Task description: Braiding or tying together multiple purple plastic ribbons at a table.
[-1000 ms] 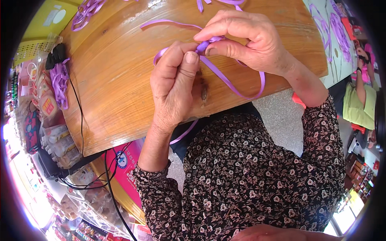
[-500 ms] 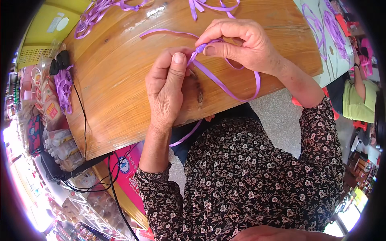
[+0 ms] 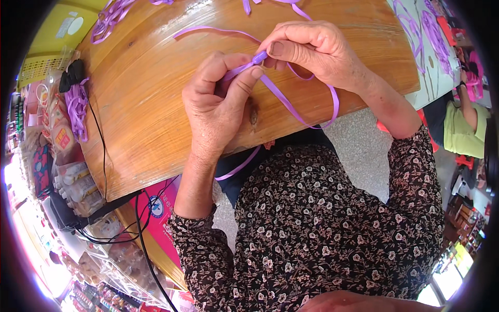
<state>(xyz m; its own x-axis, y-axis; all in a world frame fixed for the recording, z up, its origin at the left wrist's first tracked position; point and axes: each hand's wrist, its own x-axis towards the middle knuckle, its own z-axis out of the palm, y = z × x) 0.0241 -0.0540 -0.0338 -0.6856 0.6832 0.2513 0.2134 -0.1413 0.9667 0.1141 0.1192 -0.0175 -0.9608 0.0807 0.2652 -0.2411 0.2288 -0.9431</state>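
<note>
Over the wooden table, a narrow purple ribbon [image 3: 288, 106] runs between my hands, with a tight folded knot [image 3: 259, 57] in it. My left hand [image 3: 215, 99] is closed on the ribbon just left of the knot, its thumb and forefinger close to it. At the knot's right side, my right hand [image 3: 325, 54] pinches the ribbon between thumb and fingers. One loose end reaches left across the tabletop. Another length loops down below my right hand toward the table's near edge. More ribbon hangs below that edge by my left forearm. Part of the ribbon is hidden inside my left hand.
Bundles of purple ribbon [image 3: 112, 21] lie at the table's [image 3: 140, 119] far side. Another bundle [image 3: 77, 109] hangs at its left edge, near a black cable [image 3: 99, 130]. A yellow-green bin [image 3: 52, 47] stands far left. A person in a light-green top [image 3: 462, 130] is at right.
My left thumb and fingers have spread and shifted around the ribbon beside the knot, showing more of it. My right hand keeps its pinch, nearly in place. The whole view has shifted slightly.
</note>
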